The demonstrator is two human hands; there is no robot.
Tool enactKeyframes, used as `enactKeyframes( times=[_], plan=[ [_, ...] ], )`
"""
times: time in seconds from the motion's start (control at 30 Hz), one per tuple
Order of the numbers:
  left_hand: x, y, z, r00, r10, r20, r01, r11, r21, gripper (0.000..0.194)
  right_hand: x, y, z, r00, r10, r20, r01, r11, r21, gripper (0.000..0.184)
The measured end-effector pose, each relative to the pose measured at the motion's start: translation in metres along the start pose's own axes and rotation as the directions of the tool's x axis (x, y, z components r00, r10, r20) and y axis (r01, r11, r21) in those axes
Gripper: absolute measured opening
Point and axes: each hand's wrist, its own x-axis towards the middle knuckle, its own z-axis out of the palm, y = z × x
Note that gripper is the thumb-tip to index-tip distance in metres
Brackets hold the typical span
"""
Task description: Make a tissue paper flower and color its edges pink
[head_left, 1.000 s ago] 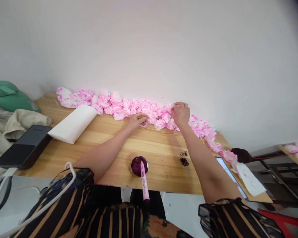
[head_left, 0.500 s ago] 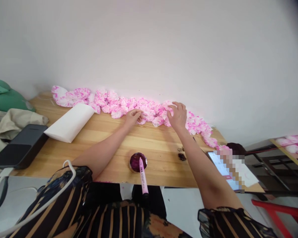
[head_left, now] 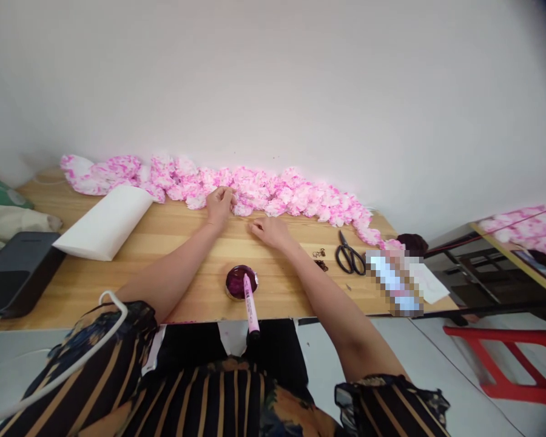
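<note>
A long row of crumpled pink-and-white tissue paper flowers [head_left: 255, 189] lies along the wall at the back of the table. At its front edge is my left hand [head_left: 219, 204], closed with the fingertips pinched beside the flowers; what is in the pinch is too small to make out. My right hand [head_left: 270, 232] rests low over the wood just in front of the row, fingers curled together, and anything inside them is hidden. Between my forearms stands a small round jar with dark purple contents [head_left: 235, 285], a pink marker [head_left: 251, 306] leaning across its rim.
Black-handled scissors [head_left: 348, 255] and small dark wire-like bits [head_left: 320, 261] lie on the right, near a partly blurred phone [head_left: 391, 282]. On the left are a white paper roll [head_left: 107, 224] and a black power bank [head_left: 20, 270]. A red stool [head_left: 505, 358] stands at lower right.
My right hand has come down and left from above the flowers, its spread fingers now curled. The scissors have come into sight. The view has shifted to the right.
</note>
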Motion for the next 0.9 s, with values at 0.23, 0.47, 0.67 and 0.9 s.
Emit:
enactKeyframes(
  times=[0.23, 0.47, 0.67, 0.9],
  plan=[
    [0.008, 0.002, -0.010, 0.983, -0.067, -0.170, 0.059, 0.997, -0.055, 0.017, -0.011, 0.000, 0.007, 0.999, 0.004, -0.036, -0.002, 0.999, 0.049, 0.044],
    [0.011, -0.008, -0.010, 0.987, -0.061, -0.149, 0.059, 0.998, -0.012, 0.016, -0.013, 0.001, 0.000, 1.000, 0.012, 0.010, -0.013, 0.994, 0.107, 0.044],
    [0.003, -0.007, -0.006, 0.998, -0.056, 0.012, 0.055, 0.995, 0.082, 0.019, -0.011, 0.005, 0.002, 1.000, 0.004, 0.017, -0.006, 0.991, 0.137, 0.046],
    [0.001, -0.009, 0.000, 0.989, -0.148, -0.002, 0.148, 0.987, 0.059, 0.019, -0.010, 0.006, 0.003, 0.999, 0.036, 0.025, -0.040, 0.985, 0.166, 0.048]
  ],
)
